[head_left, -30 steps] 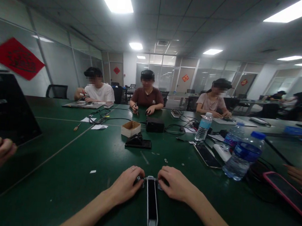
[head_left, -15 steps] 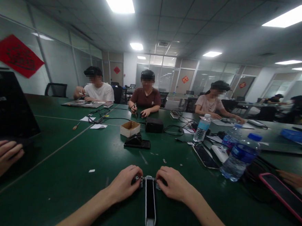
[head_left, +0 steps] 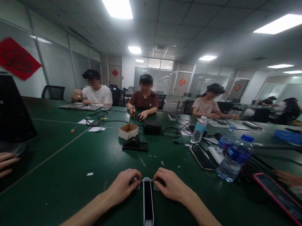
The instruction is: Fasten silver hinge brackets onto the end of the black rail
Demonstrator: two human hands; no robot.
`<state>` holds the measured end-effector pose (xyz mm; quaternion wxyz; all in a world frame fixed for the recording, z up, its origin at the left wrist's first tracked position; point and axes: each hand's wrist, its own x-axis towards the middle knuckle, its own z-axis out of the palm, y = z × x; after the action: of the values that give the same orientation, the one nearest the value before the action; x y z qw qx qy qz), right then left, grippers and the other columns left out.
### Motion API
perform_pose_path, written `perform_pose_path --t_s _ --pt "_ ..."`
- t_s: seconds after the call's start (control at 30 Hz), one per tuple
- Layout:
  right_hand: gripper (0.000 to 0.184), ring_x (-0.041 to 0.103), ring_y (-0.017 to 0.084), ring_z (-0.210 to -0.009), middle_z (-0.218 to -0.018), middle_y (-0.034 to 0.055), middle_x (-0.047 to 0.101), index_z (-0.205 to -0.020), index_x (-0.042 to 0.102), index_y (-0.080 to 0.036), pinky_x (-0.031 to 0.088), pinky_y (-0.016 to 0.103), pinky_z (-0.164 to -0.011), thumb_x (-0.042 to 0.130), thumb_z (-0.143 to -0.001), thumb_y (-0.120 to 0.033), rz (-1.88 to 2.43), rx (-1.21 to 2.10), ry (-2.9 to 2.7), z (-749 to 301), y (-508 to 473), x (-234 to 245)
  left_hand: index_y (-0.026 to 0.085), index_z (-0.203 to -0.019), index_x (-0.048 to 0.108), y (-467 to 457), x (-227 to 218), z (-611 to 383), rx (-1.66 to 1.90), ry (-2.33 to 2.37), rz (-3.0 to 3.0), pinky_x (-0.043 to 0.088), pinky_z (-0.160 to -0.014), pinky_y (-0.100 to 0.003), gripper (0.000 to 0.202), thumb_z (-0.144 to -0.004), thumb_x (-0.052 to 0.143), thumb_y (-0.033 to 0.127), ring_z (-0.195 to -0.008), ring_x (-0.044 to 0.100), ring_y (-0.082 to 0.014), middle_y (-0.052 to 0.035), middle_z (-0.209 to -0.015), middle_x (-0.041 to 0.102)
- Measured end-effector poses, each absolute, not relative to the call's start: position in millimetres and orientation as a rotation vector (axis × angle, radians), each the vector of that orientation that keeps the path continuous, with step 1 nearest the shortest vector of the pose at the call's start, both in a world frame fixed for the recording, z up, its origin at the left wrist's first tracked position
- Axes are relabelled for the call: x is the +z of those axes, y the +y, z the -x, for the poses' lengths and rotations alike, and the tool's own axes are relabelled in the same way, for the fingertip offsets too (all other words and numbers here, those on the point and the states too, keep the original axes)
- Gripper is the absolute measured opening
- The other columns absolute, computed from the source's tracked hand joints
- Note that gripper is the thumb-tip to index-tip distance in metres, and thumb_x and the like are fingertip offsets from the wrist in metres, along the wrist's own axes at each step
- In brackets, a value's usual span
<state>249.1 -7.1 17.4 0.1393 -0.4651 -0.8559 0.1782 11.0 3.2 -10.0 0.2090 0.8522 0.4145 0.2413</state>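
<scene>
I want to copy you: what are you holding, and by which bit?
Beside the black-faced device's far end, the left hand pinches the small left part, the right hand the small right part; the exact grip is hidden.

Left forearm [head_left: 88, 210] and right forearm [head_left: 205, 218] seen bare, both cut off by lower edge of view. Forearms slim in shape, narrowed evenly toward left wrist [head_left: 109, 193] and right wrist [head_left: 188, 195], both likewise uncovered. Left hand [head_left: 125, 183] and right hand [head_left: 170, 185] bare as well, smooth-backed, slender-fingered, with knuckles softly rounded. Fingertips partly hidden; whether ring is worn on left hand cannot be told.
</scene>
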Motion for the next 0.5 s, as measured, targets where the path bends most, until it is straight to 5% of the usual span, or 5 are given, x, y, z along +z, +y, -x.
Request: perform_pose_path --t_s 0.33,0.5 --pt "0.037 0.056 0.026 -0.107 -0.121 0.0123 0.055 -0.123 0.053 -0.017 0.047 0.04 -0.088 0.042 -0.093 -0.036 1.733 0.3 -2.1 -280.3 31.5 -3.8 0.019 -0.115 0.051 17.9 -0.3 7.9 1.01 1.411 -2.466 0.047 -0.082 -0.037 0.028 -0.087 0.048 0.016 -0.087 0.059 -0.0219 -0.0062 -0.098 0.063" --pt "0.027 0.058 0.026 -0.099 -0.107 0.013 0.06 -0.104 0.063 -0.016 0.049 0.04 -0.083 0.043 -0.093 -0.032 1.79 0.193 -2.17 -270.8 38.9 -13.6 0.018 -0.106 0.051 21.0 0.6 11.1 1.214 1.527 -2.34 0.047 -0.077 -0.034 0.02 -0.088 0.043 0.015 -0.079 0.06 -0.0191 -0.0047 -0.09 0.062"
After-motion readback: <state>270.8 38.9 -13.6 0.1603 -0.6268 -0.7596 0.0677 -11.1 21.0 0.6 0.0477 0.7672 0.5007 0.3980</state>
